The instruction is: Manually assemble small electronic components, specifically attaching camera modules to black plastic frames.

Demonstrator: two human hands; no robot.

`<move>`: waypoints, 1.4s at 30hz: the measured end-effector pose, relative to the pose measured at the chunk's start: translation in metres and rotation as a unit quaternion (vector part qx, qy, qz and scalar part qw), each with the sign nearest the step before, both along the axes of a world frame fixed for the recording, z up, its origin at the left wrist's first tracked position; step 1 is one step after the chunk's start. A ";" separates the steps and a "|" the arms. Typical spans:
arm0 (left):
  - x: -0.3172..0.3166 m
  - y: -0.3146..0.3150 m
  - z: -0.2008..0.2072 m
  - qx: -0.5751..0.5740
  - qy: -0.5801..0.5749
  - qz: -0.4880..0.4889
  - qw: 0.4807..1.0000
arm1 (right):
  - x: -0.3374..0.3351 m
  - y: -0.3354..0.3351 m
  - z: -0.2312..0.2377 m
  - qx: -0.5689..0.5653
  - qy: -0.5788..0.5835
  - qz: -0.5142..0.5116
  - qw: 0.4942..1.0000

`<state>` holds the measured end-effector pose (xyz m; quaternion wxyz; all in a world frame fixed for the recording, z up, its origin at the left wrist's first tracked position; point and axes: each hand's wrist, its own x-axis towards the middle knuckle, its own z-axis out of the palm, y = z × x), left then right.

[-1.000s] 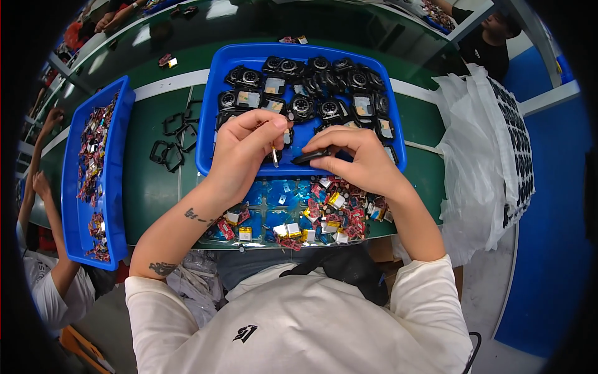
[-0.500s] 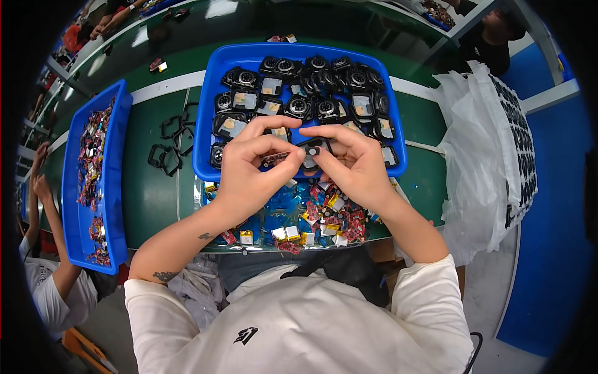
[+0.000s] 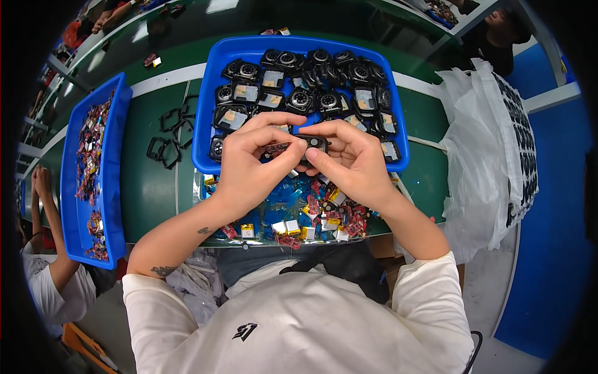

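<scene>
Over the near edge of the blue tray my two hands meet at the fingertips. My right hand (image 3: 356,161) is closed round a small black watch case (image 3: 319,142), its thumb pressed on the near side. From the left, the thumb of my left hand (image 3: 252,163) touches the same case. A small reddish circuit board (image 3: 276,149) sits under the curled fingers of my left hand, partly hidden by them. The blue tray (image 3: 200,134) holds several black watch cases, some with round dials up and others showing pale backs.
Loose circuit boards and silver-yellow batteries (image 3: 291,228) lie in front of me. Black frames (image 3: 163,153) rest left of the tray. Further left stands a long blue bin (image 3: 116,181) of red parts. White plastic wrapping (image 3: 470,156) is at right; other people work nearby.
The watch case has turned between my fingers, and the pale patch on it earlier no longer shows. My hands stay in nearly the same place, and the view has shifted slightly.
</scene>
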<state>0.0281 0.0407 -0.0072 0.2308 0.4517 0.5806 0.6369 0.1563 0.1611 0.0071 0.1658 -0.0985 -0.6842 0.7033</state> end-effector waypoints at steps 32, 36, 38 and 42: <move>-0.001 -0.005 0.007 -0.027 -0.065 -0.039 0.997 | 0.002 0.007 -0.003 0.062 0.016 -0.121 0.991; -0.003 -0.005 0.011 -0.056 -0.150 -0.067 0.985 | 0.002 0.002 -0.003 0.107 0.038 -0.138 0.984; -0.004 -0.003 0.009 -0.058 -0.145 -0.070 0.985 | 0.002 0.002 -0.006 0.082 0.038 -0.131 0.987; -0.003 -0.002 0.010 -0.079 -0.153 -0.039 0.984 | 0.003 0.000 -0.003 0.060 0.030 -0.127 0.990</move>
